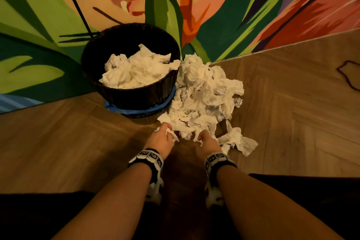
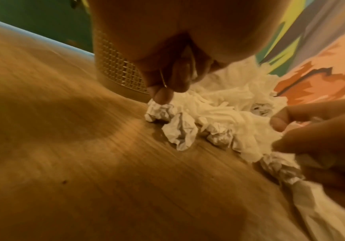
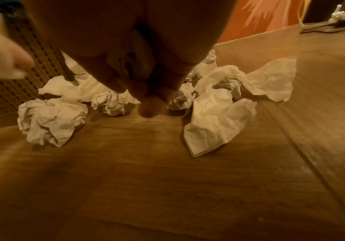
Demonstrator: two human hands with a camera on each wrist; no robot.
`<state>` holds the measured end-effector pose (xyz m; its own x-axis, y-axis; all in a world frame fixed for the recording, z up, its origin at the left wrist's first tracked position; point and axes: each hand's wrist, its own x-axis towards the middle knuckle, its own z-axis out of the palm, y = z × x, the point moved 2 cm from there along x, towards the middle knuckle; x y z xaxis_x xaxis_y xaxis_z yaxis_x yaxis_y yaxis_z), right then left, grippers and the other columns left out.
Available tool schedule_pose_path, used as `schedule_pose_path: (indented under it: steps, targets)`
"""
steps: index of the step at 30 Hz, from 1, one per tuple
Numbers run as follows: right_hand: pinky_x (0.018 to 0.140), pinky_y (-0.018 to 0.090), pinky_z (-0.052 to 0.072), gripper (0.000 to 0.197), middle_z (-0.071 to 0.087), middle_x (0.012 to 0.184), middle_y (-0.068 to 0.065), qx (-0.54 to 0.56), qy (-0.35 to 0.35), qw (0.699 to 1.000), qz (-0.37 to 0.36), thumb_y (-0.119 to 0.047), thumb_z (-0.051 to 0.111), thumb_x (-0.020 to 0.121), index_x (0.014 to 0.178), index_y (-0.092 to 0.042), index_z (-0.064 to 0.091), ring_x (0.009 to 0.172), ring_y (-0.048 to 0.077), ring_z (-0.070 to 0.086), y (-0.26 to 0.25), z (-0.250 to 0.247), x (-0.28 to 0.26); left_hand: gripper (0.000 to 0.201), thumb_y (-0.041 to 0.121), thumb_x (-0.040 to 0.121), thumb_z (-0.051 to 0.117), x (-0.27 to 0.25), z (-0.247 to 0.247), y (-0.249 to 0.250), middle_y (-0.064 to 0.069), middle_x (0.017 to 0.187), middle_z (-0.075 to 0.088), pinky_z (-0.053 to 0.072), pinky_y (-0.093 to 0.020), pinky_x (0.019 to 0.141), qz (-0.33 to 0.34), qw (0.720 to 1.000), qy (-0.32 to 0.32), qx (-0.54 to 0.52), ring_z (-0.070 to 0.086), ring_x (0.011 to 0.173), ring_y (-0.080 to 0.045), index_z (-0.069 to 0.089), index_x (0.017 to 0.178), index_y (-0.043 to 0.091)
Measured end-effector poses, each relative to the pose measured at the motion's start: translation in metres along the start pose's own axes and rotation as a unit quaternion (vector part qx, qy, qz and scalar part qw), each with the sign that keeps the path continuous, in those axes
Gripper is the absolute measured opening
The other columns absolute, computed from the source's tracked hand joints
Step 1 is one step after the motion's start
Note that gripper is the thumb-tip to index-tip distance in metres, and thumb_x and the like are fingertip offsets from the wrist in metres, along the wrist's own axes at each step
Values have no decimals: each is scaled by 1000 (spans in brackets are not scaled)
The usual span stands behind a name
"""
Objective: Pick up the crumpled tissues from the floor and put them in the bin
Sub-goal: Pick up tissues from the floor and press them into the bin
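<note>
At the near edge of the heap, small crumpled tissue (image 1: pixel 169 132) is gripped in the curled fingers (image 2: pixel 163 96) of the left hand (image 1: pixel 161 139), and a wad (image 1: pixel 198 139) at the heap's front is pinched by the fingers (image 3: pixel 149 107) of the right hand (image 1: pixel 205 143) (its grip is dark and partly hidden in the right wrist view, so how much paper is taken cannot be told). Just beyond both sets of fingers, the main pile of crumpled tissues (image 1: pixel 206 95) is spread over the wooden floor (image 1: pixel 292 103), with a few looser sheets (image 1: pixel 241 141) trailing to the right of the right hand. Further out and to the left of the left hand, the dark woven bin (image 1: pixel 136 97) stands against the painted wall (image 1: pixel 224 15), the pile touching its side; a good layer of tissues (image 1: pixel 134 70) is already held in it, up to near the rim.

By this showing, roughly a third of the work may be judged done. The larger share is left on the floor, and several more handfuls will probably be needed. Room in the bin could become short before the heap is cleared.
</note>
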<state>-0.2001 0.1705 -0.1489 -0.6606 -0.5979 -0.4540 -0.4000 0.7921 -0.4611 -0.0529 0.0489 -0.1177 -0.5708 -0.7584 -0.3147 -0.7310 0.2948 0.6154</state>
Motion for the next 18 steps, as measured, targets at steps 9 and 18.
schedule_pose_path:
  steps: [9, 18]
  targets:
    - [99, 41, 49, 65, 23, 152, 11, -24, -66, 995, 77, -2, 56, 84, 141, -28, 38, 129, 37, 45, 18, 0, 1, 43, 8, 95, 38, -1, 9, 6, 2, 111, 55, 55, -39, 78, 24, 998, -47, 36, 59, 88, -19, 45, 124, 39]
    - [84, 27, 46, 12, 58, 118, 5, -47, -91, 995, -11, -18, 57, 86, 87, -30, 55, 101, 21, 57, 13, 8, -9, 87, 32, 92, 53, 17, 35, 30, -6, 78, 60, 52, -34, 60, 63, 976, -168, 120, 59, 66, -22, -12, 148, 49]
